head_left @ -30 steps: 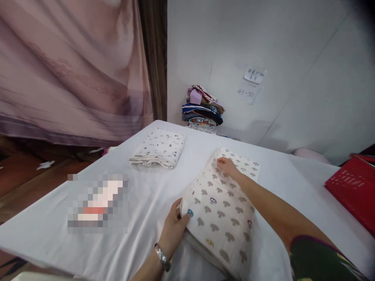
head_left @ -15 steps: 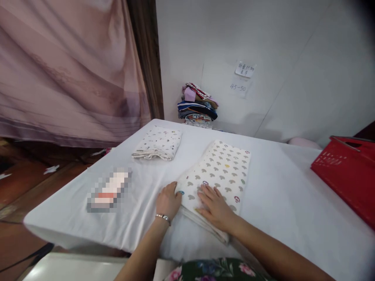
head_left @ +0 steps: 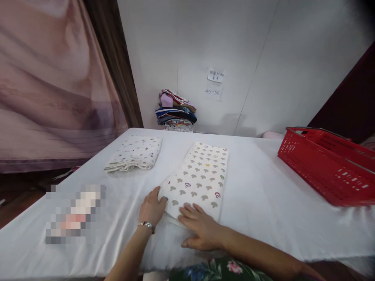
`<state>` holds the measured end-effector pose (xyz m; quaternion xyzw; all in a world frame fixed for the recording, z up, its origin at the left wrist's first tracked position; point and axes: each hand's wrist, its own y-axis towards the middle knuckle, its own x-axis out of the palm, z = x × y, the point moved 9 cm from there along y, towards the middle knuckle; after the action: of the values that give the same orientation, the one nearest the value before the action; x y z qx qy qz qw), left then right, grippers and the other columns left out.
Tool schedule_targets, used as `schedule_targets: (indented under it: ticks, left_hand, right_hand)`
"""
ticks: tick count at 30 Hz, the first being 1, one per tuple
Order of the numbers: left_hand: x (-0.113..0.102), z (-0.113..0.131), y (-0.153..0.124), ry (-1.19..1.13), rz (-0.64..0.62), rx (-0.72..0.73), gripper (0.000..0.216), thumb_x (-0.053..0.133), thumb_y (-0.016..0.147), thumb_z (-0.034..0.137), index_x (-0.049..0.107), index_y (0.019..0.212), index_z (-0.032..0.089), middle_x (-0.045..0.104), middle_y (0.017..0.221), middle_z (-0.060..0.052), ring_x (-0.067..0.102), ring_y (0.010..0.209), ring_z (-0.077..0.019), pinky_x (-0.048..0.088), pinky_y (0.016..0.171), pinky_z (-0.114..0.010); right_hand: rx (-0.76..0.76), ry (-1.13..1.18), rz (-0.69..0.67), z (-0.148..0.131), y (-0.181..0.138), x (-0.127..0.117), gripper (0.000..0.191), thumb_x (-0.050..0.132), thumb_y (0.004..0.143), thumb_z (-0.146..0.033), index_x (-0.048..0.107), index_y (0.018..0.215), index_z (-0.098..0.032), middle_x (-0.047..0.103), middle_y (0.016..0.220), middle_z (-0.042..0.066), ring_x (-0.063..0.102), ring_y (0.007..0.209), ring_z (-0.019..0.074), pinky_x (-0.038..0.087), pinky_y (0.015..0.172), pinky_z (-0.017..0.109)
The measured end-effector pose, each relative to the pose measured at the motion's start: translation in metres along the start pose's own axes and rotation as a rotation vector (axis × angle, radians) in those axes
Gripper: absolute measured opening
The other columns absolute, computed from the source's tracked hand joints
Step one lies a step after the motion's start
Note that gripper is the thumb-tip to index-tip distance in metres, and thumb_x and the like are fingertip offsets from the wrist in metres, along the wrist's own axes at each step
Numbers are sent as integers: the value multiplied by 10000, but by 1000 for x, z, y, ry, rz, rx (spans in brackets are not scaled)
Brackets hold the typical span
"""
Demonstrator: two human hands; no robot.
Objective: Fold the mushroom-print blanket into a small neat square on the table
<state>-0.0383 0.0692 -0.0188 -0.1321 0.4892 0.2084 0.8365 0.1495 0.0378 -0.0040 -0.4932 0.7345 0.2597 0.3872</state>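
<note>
A folded white cloth [head_left: 202,171] with a grey mushroom print lies on the white-covered table. My left hand [head_left: 152,207] is at its near left corner, fingers curled round the edge and the thumb against it. My right hand [head_left: 200,228] rests open on the near edge, its fingers spread over the fabric and its thumb sticking out toward me. Farther left lies a second folded cloth [head_left: 134,150], white with small scattered motifs, its layered edge facing me. Neither hand touches it.
A red plastic basket [head_left: 322,168] stands on the right of the tablecloth [head_left: 252,234]. A blurred-out object [head_left: 76,214] lies at the near left. Behind the table's far edge a stack of folded clothes [head_left: 175,111] stands against the wall. A pink curtain [head_left: 52,78] hangs at left.
The view has swung right, showing more of the basket. My right hand has slid toward the cloth's near edge, which now lies flatter. My left hand stays at the corner.
</note>
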Motion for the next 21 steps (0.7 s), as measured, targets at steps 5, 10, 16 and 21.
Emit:
schedule_targets:
  ticks: [5,10,16,21]
  left_hand:
    - [1,-6,10,-20,-136,-90,486,353,845,476,515,1190,175,600,1152,-111,570,1040,-265,428,865,-365]
    - [4,-14,19,7,-212,-121,423,431,798,442,549,1113,185,649,1058,-111,598,982,-281,435,809,-364]
    - [2,-14,21,-181,-180,-158,369,512,749,387,562,1048,177,673,911,-63,629,848,-217,445,721,-291]
    - [4,-13,24,-247,-204,-181,414,540,734,385,580,1078,159,675,968,-69,632,868,-207,452,736,-270]
  right_hand:
    - [211,13,538,70,-31,-73,432,428,881,-408,519,1263,-228,432,1382,66,308,1317,210,251,1097,423]
    - [832,348,785,198,-88,-107,676,561,778,-425,341,1385,-224,513,1285,110,535,1115,266,472,911,446]
    - [957,984,902,257,-77,-122,981,695,707,-304,78,1453,-142,644,1039,148,649,806,225,570,644,335]
    - [943,980,998,288,-44,-161,864,704,704,-236,217,1403,-95,624,1057,170,633,797,215,540,601,296]
